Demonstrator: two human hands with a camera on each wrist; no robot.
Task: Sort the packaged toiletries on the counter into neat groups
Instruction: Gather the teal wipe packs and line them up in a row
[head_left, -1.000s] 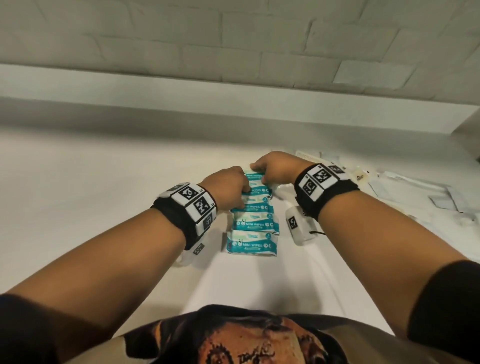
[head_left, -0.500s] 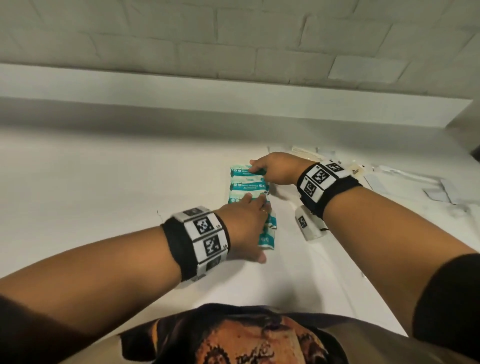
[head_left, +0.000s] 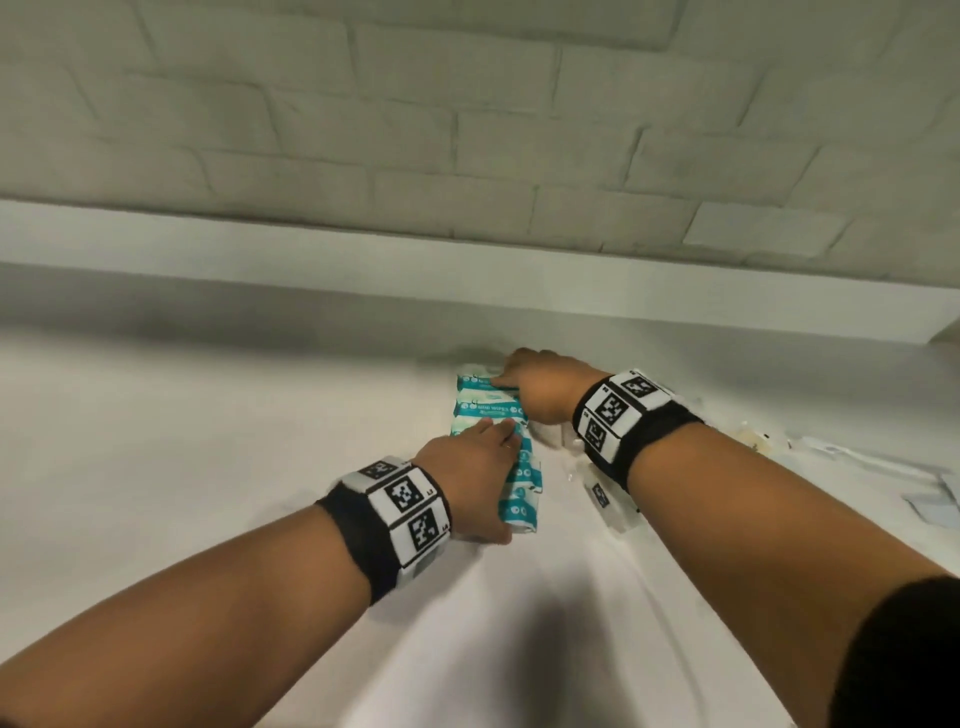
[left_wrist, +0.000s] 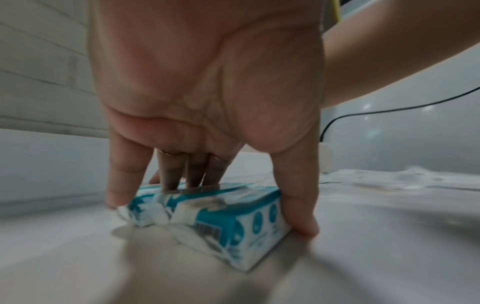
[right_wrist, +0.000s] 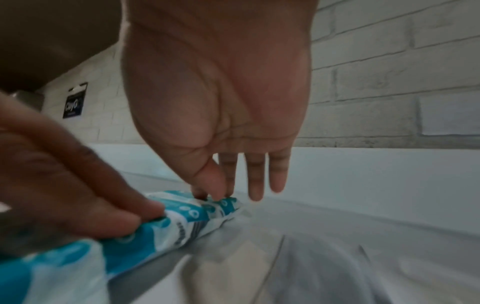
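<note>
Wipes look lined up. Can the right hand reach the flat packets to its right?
Probably yes: nothing tall lies between the right hand and the flat packets, but it must first release the wipes pack it pinches.

Five teal wipe packs (head_left: 488, 410), partly hidden; two marker wristbands (head_left: 410, 512); several pale sachets (head_left: 932, 506).

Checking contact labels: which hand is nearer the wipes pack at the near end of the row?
Left. The left hand rests on the near-end wipes pack, thumb against its side; the right hand pinches the far-end pack.
</note>
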